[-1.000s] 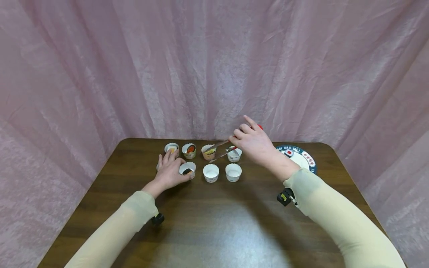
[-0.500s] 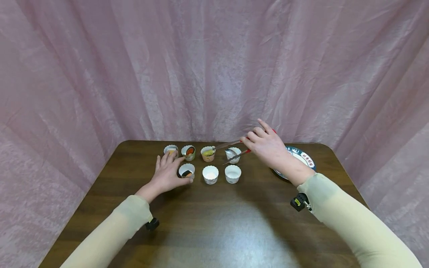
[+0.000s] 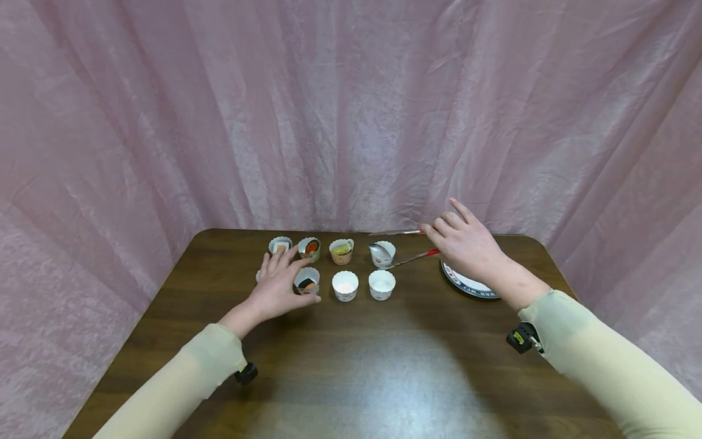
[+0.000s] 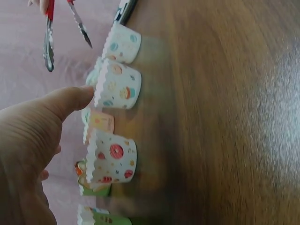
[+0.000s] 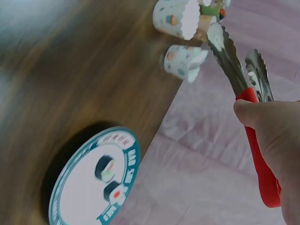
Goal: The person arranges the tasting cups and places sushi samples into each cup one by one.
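My right hand holds a pair of tongs by the red handles. The tongs' metal arms are spread, with nothing between their tips, and lie over the right-hand cups. My left hand hovers at the front-left paper cup, thumb and fingers spread. In the left wrist view the thumb stands clear of the cups; contact by the other fingers cannot be made out. Inside that cup lies a black and orange sushi piece. To the right stand two white cups, a middle one and a right one.
A back row has a cup partly behind my fingers, one with a red-topped piece, one with a yellow-green piece and one with a silvery piece. A blue-rimmed plate bears two sushi rolls. A pink curtain hangs behind.
My right hand and the tongs have moved right, from the yellow-green piece's cup toward the plate. My left thumb has drawn away from the front-left cup.
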